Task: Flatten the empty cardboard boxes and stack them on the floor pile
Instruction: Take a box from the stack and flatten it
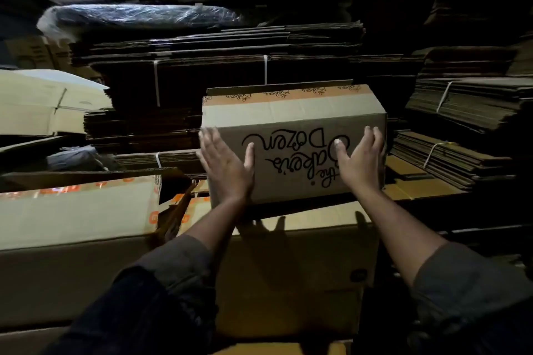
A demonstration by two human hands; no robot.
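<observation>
A brown cardboard box [291,124] with upside-down black lettering and orange tape along its top stands in the middle of the view, still in box shape. It sits above a larger carton [311,262]. My left hand [227,164] lies flat with straight fingers against the box's near left side. At the near right corner my right hand [360,158] rests with straight fingers, the thumb on the lettered face. Both hands flank the box.
Tall bundles of flattened cardboard [219,66], tied with white straps, fill the background. More strapped bundles [461,130] lie at the right. An open box with orange tape [78,210] stands at the left, a plastic-wrapped roll [138,17] on top at the back.
</observation>
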